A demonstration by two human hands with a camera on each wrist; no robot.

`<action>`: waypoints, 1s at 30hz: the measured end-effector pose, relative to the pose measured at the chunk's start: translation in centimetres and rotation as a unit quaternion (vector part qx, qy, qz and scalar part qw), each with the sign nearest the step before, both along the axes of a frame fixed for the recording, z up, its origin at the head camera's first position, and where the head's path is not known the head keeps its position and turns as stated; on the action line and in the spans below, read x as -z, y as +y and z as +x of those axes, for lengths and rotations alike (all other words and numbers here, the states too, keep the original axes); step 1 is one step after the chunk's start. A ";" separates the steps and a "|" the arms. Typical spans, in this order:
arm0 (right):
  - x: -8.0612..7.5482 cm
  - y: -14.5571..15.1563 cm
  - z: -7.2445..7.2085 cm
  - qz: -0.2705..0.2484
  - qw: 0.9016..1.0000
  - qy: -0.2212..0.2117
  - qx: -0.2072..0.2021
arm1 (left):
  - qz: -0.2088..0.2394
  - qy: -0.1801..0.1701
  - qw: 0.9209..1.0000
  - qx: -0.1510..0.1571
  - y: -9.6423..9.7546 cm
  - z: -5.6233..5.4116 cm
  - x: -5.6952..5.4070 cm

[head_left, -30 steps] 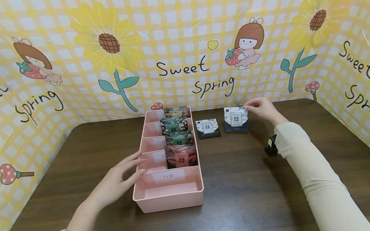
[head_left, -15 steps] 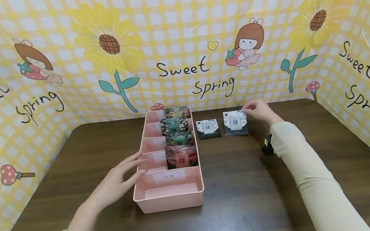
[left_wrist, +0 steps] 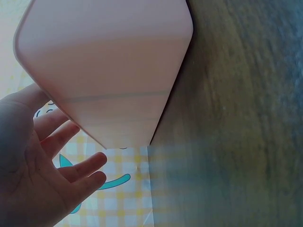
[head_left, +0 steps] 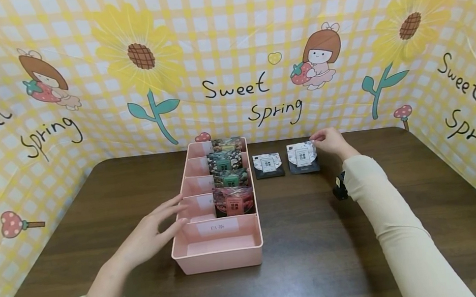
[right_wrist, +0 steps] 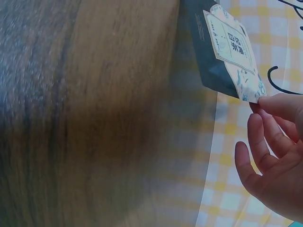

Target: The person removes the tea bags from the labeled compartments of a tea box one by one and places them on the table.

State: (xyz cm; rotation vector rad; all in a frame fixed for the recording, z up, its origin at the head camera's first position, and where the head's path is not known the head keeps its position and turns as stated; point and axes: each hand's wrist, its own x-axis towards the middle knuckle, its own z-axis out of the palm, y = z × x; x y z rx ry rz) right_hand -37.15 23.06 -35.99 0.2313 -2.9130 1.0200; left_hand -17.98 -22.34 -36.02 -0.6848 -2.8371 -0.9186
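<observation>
My right hand [head_left: 331, 143] pinches the top right corner of a white and dark blue tea bag sachet [head_left: 303, 157] between thumb and fingertip. In the right wrist view the sachet [right_wrist: 231, 45] shows its printed label, tilted over the table. A matching sachet [head_left: 268, 165] lies to its left on the wood. My left hand [head_left: 150, 231] rests its loosely spread fingers on the left rim of a pink divided box [head_left: 218, 260]. In the left wrist view the fingers of that hand [left_wrist: 47, 156] reach the rim of the box's outer wall [left_wrist: 104, 66].
Sachets stand in the box's rear compartments: a red one [head_left: 234, 202], green ones [head_left: 230, 179] and others behind. The front compartment carries a white label [head_left: 218, 227]. The brown wooden table [head_left: 314, 258] ends at a yellow checked cloth [head_left: 225, 46] behind and at the sides.
My right hand has moved slightly left and down with the sachet in its fingers, and the sachet has shifted a little the same way. My left hand and the box stay put.
</observation>
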 end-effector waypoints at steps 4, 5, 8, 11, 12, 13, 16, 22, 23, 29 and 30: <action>-0.1 -0.2 -0.1 -0.001 1.000 -0.008 0.008 | 0.000 0.000 1.000 0.001 0.0 0.0 0.0; -0.1 -0.3 -0.1 0.000 1.000 -0.010 0.009 | 0.001 -0.001 1.000 0.001 0.0 0.0 0.0; 0.0 -0.4 -0.1 0.001 1.000 -0.017 0.017 | 0.003 -0.006 1.000 0.001 0.0 0.0 -0.1; 0.2 -0.4 -0.2 0.000 0.999 -0.024 0.022 | 0.005 -0.010 1.000 -0.002 0.0 0.0 -0.1; 0.2 -0.4 -0.3 -0.002 0.999 -0.024 0.021 | 0.005 -0.011 1.000 -0.002 -0.1 0.0 -0.1; 0.3 -0.4 -0.3 -0.002 0.999 -0.024 0.021 | 0.005 -0.011 1.000 -0.002 -0.1 0.0 0.0; 0.5 -0.5 -0.5 -0.007 0.999 -0.025 0.023 | 0.004 -0.012 1.000 -0.003 -0.1 -0.1 0.1; 0.7 -0.6 -0.7 -0.005 0.999 -0.028 0.031 | 0.006 -0.015 1.000 -0.003 -0.2 0.0 0.1; 0.7 -0.6 -0.7 -0.004 0.999 -0.030 0.032 | 0.006 -0.016 1.000 -0.003 -0.2 0.0 0.1; 1.0 -0.5 -0.8 0.001 0.999 -0.038 0.035 | 0.006 -0.003 1.000 -0.001 0.1 0.0 0.0; 1.1 -0.4 -0.9 0.000 0.999 -0.041 0.033 | 0.005 0.000 1.000 0.000 0.1 0.0 0.0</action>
